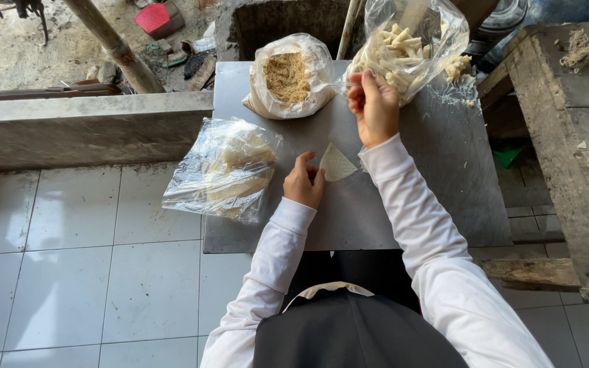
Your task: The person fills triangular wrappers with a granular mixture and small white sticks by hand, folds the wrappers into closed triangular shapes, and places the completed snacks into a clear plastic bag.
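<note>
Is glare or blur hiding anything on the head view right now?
Head view: even daylight, sharp focus, soft shadows; glare streaks the clear bag of wrappers and the bag of pale sticks; the left hand on the triangular wrapper and the right hand read clearly; right edge slightly overexposed.

glossy plastic bags (223, 170), matt metal tabletop (444, 177)
</note>
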